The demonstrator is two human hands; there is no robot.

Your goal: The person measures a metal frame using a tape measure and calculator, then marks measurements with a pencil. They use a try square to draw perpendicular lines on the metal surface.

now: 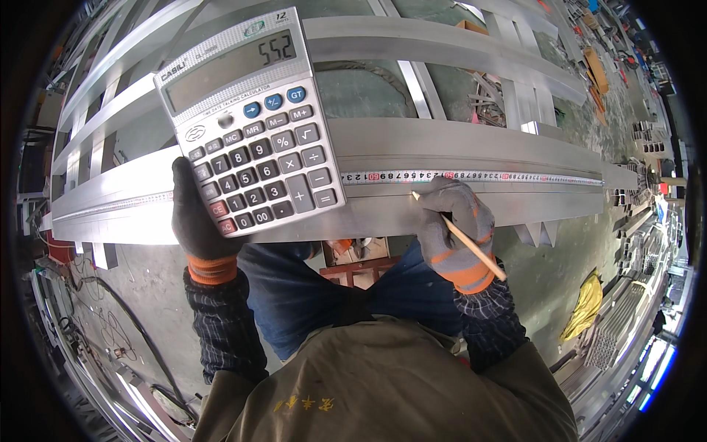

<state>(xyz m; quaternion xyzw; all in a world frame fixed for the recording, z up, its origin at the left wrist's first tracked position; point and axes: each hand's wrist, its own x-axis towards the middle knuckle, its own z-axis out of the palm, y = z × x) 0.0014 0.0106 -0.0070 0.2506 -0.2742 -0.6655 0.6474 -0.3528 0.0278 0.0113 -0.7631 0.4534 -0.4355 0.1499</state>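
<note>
Left gloved hand (206,221) grips desktop calculator (300,186) by its lower left edge, fingers beneath hidden; calculator tilted above silvery metal beam (412,149). Right gloved hand (458,221) pinches pencil (473,249), tip near tape-measure blade (530,177) lying lengthwise along beam.

Characters (275,51) on calculator (249,121), tape measure (479,177), garment (390,383)

We've calculator (254,166) in left hand (204,221) | pencil (477,253) in right hand (456,221) | and there's tape measure (545,178), along the beam (383,215) before us!
</note>
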